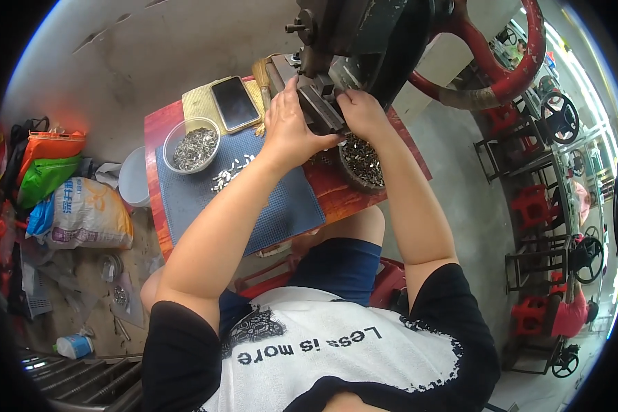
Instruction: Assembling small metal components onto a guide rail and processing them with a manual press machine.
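Note:
A dark hand press (364, 27) stands over the table, with a slotted metal block (321, 108) below its head. My left hand (287, 129) is at the block's left side, fingers stretched up and thumb spread toward its near end, with nothing visible in its grasp. My right hand (364, 115) is at the block's right side with its fingers curled; whatever is between the fingertips is hidden. Below the block sits a round bowl of small metal parts (362, 161). On the blue ribbed mat (275, 213), small white pieces (232, 173) lie scattered beside my left forearm.
A clear tub of small silvery parts (195, 145) and a phone (235, 103) are at the table's left. The press's red handwheel (515, 75) rises at upper right. Bags (82, 213) and a white bucket (134, 177) stand on the left. Other people and presses are far right.

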Motion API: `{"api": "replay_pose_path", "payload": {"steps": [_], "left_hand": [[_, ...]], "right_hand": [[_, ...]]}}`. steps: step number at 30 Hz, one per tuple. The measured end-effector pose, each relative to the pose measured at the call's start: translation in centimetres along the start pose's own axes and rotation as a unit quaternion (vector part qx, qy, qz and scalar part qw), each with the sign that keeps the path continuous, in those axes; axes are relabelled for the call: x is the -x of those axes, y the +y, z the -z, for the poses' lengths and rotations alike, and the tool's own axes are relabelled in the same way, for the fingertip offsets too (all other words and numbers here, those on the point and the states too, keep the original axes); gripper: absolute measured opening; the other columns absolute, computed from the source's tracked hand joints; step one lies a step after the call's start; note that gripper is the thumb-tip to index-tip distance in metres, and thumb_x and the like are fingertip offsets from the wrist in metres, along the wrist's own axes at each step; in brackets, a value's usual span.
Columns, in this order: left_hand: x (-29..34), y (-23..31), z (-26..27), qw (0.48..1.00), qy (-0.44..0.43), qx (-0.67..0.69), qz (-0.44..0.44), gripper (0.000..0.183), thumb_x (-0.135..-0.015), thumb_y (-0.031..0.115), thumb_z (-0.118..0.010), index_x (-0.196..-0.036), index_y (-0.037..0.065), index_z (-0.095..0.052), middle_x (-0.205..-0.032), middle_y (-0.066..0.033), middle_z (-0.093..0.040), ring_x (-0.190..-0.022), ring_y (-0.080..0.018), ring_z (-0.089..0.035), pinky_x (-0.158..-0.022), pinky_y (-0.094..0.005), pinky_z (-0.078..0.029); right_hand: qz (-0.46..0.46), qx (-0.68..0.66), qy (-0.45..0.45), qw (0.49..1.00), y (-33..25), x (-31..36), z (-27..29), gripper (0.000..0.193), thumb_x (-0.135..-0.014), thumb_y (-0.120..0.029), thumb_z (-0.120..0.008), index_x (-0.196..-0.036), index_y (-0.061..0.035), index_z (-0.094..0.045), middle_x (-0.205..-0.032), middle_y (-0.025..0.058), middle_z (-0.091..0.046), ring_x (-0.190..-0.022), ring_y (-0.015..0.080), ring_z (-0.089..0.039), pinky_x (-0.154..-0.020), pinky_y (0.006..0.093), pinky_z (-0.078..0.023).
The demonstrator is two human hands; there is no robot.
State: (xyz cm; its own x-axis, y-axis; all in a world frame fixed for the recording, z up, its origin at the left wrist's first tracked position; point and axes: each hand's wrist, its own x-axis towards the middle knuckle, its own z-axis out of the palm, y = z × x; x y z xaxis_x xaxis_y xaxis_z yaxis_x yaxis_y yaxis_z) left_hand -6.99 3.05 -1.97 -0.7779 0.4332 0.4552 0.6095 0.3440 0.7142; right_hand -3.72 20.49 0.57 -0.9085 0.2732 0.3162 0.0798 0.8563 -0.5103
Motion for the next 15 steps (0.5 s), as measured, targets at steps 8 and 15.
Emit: {"api": "replay_pose_path", "payload": {"steps": [8, 15], "left_hand": [[-0.1, 0.0, 0.4, 1.000, 0.017, 0.018, 0.007, 0.131, -0.054, 0.046, -0.094, -0.151, -0.003, -0.019, -0.141, -0.0263, -0.043, -0.137, -0.0396, -0.036, -0.116, -0.0475, -0.025], [-0.2, -0.1, 0.1, 1.000, 0.022, 0.000, 0.010, 0.137, -0.054, 0.045, -0.094, -0.153, -0.002, -0.012, -0.143, -0.0264, -0.040, -0.141, -0.0400, -0.032, -0.120, -0.0505, -0.014]], "right_hand": [[0.107, 0.037, 0.496, 0.861, 3.6, 0.9, 7.9, 0.031, -0.096, -0.026, -0.068, -0.109, 0.0004, -0.060, -0.101, 0.0161, -0.066, -0.082, 0.0326, -0.064, -0.072, 0.0432, -0.052], [-0.012, 0.041, 0.536, 0.843, 10.4, 0.3, 15.7, 0.079, -0.074, -0.022, -0.085, -0.126, 0.0088, -0.034, -0.114, 0.0247, -0.061, -0.105, 0.0389, -0.064, -0.094, 0.0449, -0.049]]}}
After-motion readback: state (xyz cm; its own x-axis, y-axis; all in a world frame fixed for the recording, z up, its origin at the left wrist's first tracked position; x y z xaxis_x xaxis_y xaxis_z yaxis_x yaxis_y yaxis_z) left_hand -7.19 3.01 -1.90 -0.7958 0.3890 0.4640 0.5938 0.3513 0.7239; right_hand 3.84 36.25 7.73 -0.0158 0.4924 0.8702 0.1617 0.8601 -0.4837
